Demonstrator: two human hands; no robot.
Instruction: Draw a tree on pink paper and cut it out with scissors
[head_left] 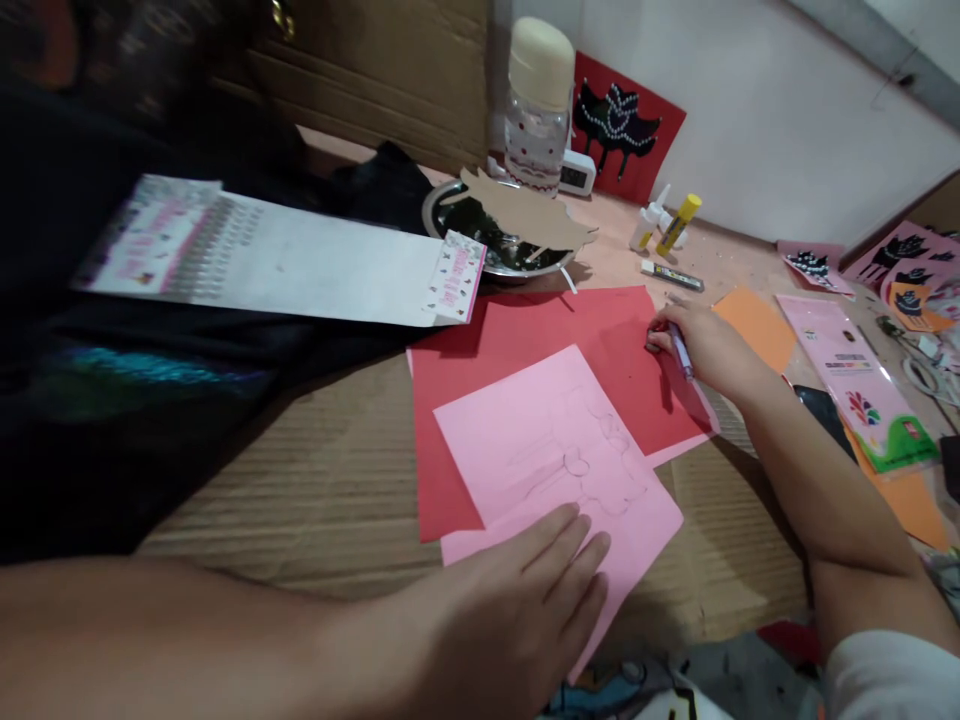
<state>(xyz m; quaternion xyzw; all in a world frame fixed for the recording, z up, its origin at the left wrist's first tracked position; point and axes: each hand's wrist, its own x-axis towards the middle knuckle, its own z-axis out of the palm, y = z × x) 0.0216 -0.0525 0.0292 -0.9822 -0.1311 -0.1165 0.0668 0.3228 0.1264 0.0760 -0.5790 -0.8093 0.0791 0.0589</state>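
My left hand (536, 600) lies flat with its fingers stretched out on the lower part of a pink sheet of paper (517, 410). Faint dark lines on the sheet form a wavy-edged shape with a small circle and long strokes. Under it is a larger red sheet (525, 320), with a pink edge showing at its right corner. Over the right side of the red sheet, my right hand (679, 340) is closed around a slim light purple pen (681, 352). The pen's other end is hidden by the fingers.
Corrugated cardboard (300, 470) covers the work surface. A long white spiral-bound pad (322, 255) lies on dark cloth at left. Behind stand a metal bowl (431, 215) with a brown cutout, a bottle (536, 110) and a glue stick (679, 222). Orange paper (757, 325) and a pink packet (855, 380) lie right.
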